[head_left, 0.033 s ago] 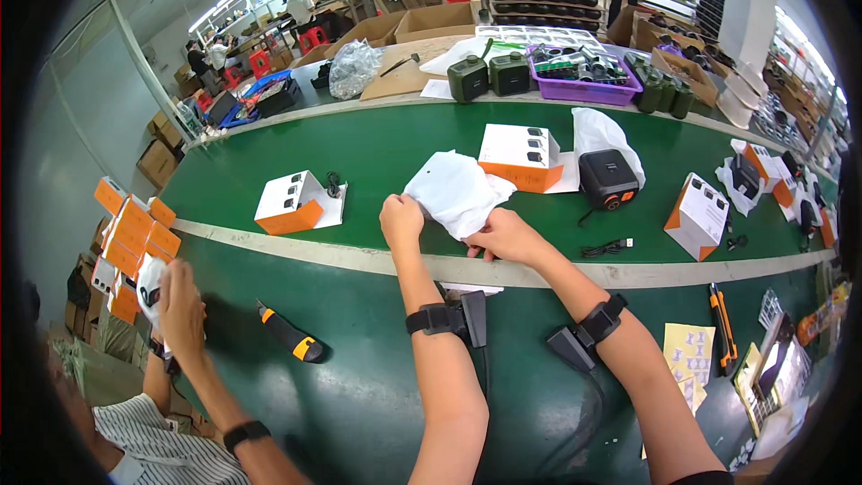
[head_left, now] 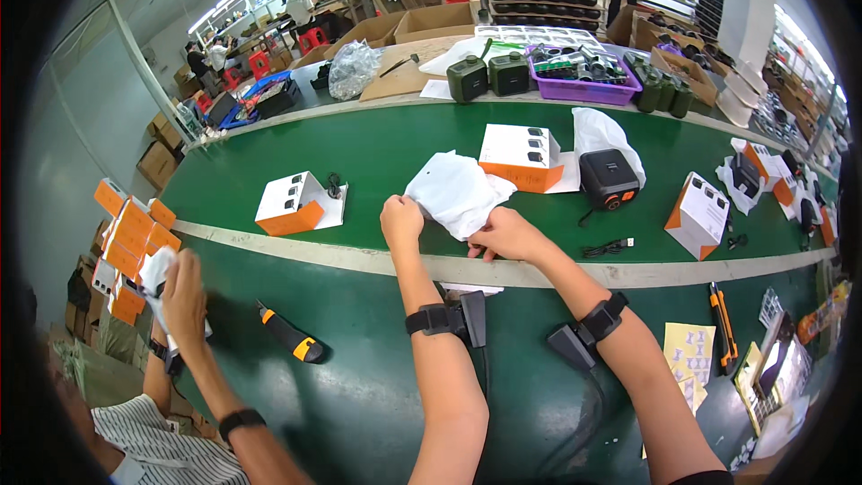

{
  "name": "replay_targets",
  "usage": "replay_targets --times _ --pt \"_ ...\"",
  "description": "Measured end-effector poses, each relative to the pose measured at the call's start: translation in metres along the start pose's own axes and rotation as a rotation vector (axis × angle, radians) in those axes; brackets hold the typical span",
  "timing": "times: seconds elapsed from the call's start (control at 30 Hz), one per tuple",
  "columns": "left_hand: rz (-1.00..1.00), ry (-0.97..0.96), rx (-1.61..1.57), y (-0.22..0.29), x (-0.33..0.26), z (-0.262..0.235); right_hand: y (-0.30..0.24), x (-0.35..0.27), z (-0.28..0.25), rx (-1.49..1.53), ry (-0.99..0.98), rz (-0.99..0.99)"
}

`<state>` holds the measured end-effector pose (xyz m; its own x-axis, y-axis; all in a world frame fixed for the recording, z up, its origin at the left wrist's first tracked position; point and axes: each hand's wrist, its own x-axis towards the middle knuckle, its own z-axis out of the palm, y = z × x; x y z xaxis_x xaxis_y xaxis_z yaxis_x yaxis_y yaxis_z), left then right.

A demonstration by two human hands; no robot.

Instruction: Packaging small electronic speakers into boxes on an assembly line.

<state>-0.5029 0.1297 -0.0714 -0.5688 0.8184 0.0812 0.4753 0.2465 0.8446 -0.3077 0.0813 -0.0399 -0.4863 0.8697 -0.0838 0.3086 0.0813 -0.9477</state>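
A white plastic bag (head_left: 452, 190), bulging around something hidden, is between my hands at the near edge of the green belt. My left hand (head_left: 401, 218) has its curled fingers closed on the bag's left side. At the lower right, my right hand (head_left: 505, 235) pinches the bag's loose edge. Just behind the bag stands a white and orange box (head_left: 521, 157) with its flap folded out. To its right, a black boxy device (head_left: 609, 178) rests against another white bag (head_left: 603, 136). A coiled black cable (head_left: 609, 248) lies to the right of my right hand.
On the belt sit another open box (head_left: 292, 204) at left and a box (head_left: 698, 217) at right. A cutter (head_left: 290, 332) and an orange knife (head_left: 722, 328) lie on the near table. At left, a co-worker's hand (head_left: 184, 296) holds a white-wrapped item. A purple basket (head_left: 584, 88) stands behind.
The co-worker's hand and the white-wrapped item have shifted slightly. My own hands and the bag have hardly moved.
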Motion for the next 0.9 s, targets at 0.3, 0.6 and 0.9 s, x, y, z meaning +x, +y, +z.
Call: replay_targets --times 0.3,0.6,0.9 --pt "-0.088 0.37 -0.29 -0.013 0.02 -0.033 -0.061 -0.03 -0.085 0.555 0.523 -0.324" --pt "0.303 0.885 -0.215 0.075 -0.031 -0.048 -0.077 -0.073 -0.128 1.159 0.235 -0.642" --pt "0.488 -0.954 -0.717 0.166 -0.107 -0.074 -0.097 -0.081 -0.112 1.397 0.026 -0.718"
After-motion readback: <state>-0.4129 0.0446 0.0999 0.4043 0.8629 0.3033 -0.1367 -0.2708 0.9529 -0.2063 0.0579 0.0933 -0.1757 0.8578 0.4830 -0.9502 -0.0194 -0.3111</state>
